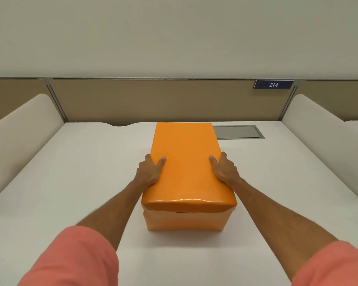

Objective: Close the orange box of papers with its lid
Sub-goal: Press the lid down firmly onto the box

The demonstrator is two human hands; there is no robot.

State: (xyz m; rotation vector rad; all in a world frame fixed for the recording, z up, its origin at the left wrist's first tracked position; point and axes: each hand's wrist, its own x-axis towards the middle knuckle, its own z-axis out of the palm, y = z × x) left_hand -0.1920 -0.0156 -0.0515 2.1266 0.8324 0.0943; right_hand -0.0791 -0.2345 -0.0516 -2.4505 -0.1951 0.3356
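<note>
White desk, orange box, lid on top.
Box mid-desk (seated lid overlapping its near wall); left hand and right hand clasping lid's long sides, thumbs flat on top, fingers down the edges; coral sleeves nearest.

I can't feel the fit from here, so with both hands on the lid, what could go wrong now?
1. The lid may not be seated evenly: its near edge shows wrinkled wrap over the orange box, and the far edge is hidden.
2. The left hand and right hand grip the lid's sides, so hard pressing could pinch fingers or skew it.
3. On the smooth white desk, an uneven push might slide the box.
</note>
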